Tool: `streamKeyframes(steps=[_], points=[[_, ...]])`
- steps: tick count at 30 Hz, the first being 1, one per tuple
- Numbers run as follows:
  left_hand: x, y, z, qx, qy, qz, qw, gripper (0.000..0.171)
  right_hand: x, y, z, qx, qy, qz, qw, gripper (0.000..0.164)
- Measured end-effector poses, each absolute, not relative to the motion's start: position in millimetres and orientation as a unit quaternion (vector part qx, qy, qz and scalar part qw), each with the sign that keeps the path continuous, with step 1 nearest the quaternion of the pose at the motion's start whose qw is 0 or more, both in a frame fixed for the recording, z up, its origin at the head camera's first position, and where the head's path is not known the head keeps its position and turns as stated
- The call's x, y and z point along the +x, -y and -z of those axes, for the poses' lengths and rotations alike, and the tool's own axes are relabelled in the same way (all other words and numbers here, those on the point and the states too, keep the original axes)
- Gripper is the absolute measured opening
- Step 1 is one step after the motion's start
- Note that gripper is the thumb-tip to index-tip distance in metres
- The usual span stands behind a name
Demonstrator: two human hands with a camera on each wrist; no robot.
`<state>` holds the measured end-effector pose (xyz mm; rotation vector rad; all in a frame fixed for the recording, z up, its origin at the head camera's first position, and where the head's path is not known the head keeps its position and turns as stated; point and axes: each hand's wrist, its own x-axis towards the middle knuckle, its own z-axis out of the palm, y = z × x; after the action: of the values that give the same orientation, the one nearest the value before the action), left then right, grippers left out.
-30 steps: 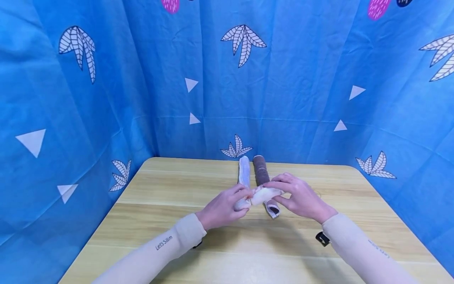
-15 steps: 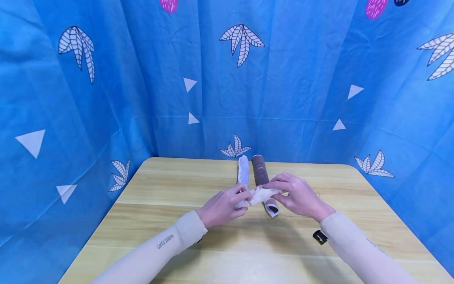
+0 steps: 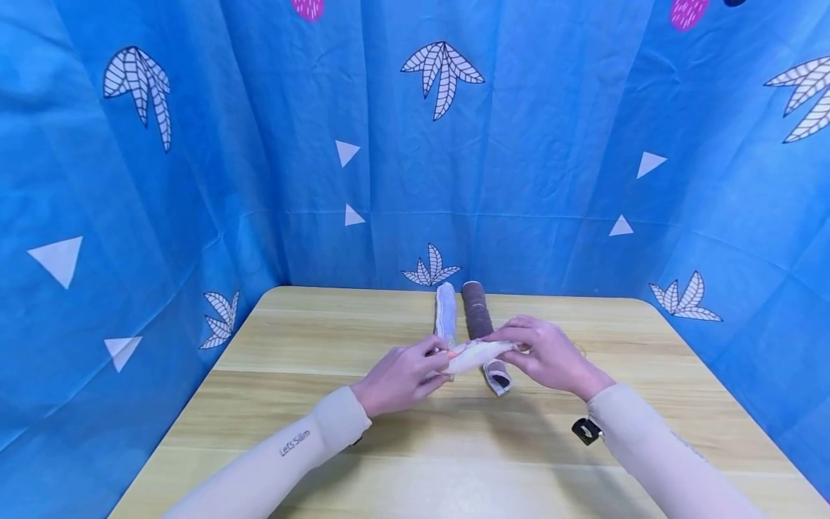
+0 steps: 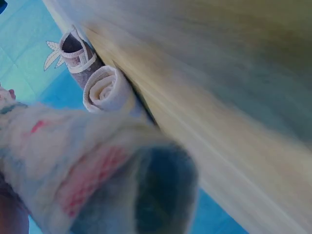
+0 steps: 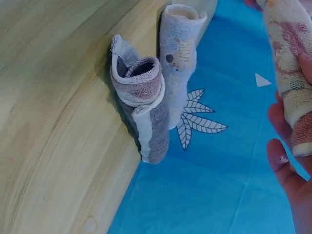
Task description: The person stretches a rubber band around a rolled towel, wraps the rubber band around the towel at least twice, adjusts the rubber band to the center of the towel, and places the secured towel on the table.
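Observation:
A cream towel with red-pink patches (image 3: 480,356), rolled into a tube, is held between both hands above the middle of the table. My left hand (image 3: 397,371) grips its left end, and my right hand (image 3: 547,358) pinches the right end with thumb and fingers. In the left wrist view the roll's hollow end (image 4: 163,190) faces the camera, blurred and close. Behind the held roll lie a pale lavender rolled towel (image 3: 446,311) and a brown rolled towel (image 3: 477,311), side by side. A loose corner stands up at the brown roll's near end in the right wrist view.
The wooden table (image 3: 292,404) has rounded far corners. A blue curtain (image 3: 441,166) with white leaves and triangles hangs behind it and along both sides. A small black device (image 3: 586,431) sits at the right wrist.
The held towel roll now lies straighter between the hands. The left hand has shifted slightly left and covers more of its end. The two rolls on the table have stayed put.

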<state>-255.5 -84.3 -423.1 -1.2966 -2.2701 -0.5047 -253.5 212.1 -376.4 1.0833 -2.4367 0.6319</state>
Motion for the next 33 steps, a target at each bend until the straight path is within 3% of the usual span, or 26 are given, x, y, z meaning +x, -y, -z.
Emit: streamKeyframes(steps=[9,19,26,30,33], points=[[-256,90,427,-0.411,0.852,0.244,0.212,0.015,-250,-216,373,0.341,0.883,-0.293,0.138,0.026],[-258,87,423,-0.351,0.839,0.413,0.041,0.013,-241,-212,369,0.363,0.870,-0.307,0.130,0.054],[-258,88,421,-0.322,0.798,0.506,-0.057,0.010,-237,-210,369,0.398,0.871,-0.249,0.147,0.052],[-258,87,423,-0.331,0.809,0.485,-0.043,0.014,-239,-209,371,0.395,0.868,-0.255,0.161,0.048],[-256,84,425,-0.349,0.843,0.409,0.027,0.026,-242,-208,373,0.393,0.863,-0.267,0.170,0.044]])
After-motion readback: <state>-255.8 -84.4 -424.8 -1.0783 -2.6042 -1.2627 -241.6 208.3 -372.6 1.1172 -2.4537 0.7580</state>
